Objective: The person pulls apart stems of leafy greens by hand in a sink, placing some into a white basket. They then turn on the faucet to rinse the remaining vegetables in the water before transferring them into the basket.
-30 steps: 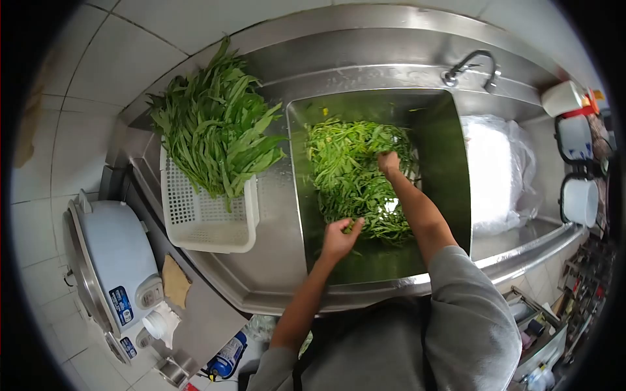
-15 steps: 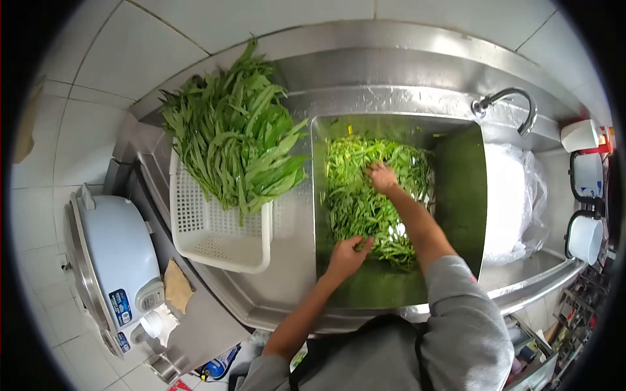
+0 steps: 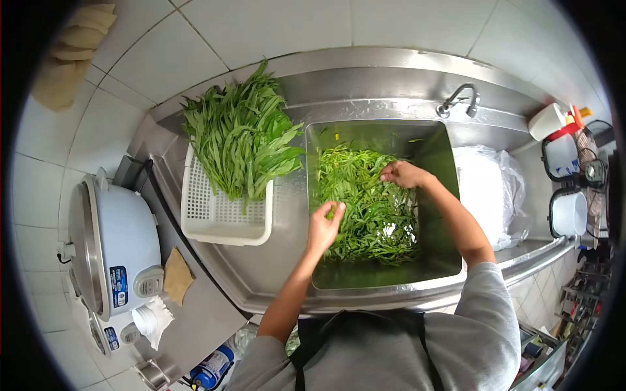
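Loose leafy greens point(image 3: 365, 208) with long narrow leaves, resembling water spinach, lie in water in the deep steel sink basin point(image 3: 438, 225). Over their left side is my left hand point(image 3: 323, 228), its thumb and fingertips slightly apart and nothing visible in it. My right hand point(image 3: 405, 174) is above the upper right of the greens, fingers drawn together in a pinch; whatever may be between them is too small to make out. Left of the basin, a big bundle of uncut greens point(image 3: 244, 140) rests on a white perforated basket point(image 3: 225, 231).
A curved tap point(image 3: 463, 98) rises behind the basin. White plastic bags point(image 3: 489, 195) lie on the right drainboard, near hanging white containers point(image 3: 568, 214). A large rice cooker point(image 3: 127, 241) and a piece of brown cardboard point(image 3: 177, 277) occupy the left counter.
My right hand has lifted from the middle of the greens and moved right. My left hand has moved up and slightly left. The camera view has shifted a little.
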`<action>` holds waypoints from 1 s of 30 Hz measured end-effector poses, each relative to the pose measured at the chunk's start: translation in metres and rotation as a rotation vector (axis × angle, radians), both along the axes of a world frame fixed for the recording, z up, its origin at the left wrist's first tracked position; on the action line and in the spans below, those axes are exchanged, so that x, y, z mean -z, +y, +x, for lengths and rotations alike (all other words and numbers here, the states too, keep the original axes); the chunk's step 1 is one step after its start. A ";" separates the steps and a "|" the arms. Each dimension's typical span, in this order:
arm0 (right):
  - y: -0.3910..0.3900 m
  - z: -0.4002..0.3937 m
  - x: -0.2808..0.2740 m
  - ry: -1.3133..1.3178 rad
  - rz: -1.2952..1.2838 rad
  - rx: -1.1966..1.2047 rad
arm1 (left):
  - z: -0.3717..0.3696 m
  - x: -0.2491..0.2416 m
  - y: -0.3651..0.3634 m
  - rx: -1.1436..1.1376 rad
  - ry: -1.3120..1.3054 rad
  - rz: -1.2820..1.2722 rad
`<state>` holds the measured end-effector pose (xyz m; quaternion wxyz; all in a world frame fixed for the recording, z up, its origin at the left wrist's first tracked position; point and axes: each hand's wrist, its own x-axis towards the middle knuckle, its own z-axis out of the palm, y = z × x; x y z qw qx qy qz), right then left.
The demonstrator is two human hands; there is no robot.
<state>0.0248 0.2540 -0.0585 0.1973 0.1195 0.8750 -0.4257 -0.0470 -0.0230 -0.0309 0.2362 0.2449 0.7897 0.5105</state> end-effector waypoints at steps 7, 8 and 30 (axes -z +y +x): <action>0.003 0.048 -0.095 -0.146 -0.290 -0.045 | -0.027 -0.058 0.066 0.263 0.124 0.068; 0.002 0.055 -0.103 -0.152 -0.296 -0.047 | -0.025 -0.059 0.076 0.376 0.143 0.052; -0.129 0.170 -0.073 0.964 0.393 1.116 | 0.074 -0.009 0.134 0.545 -0.353 0.091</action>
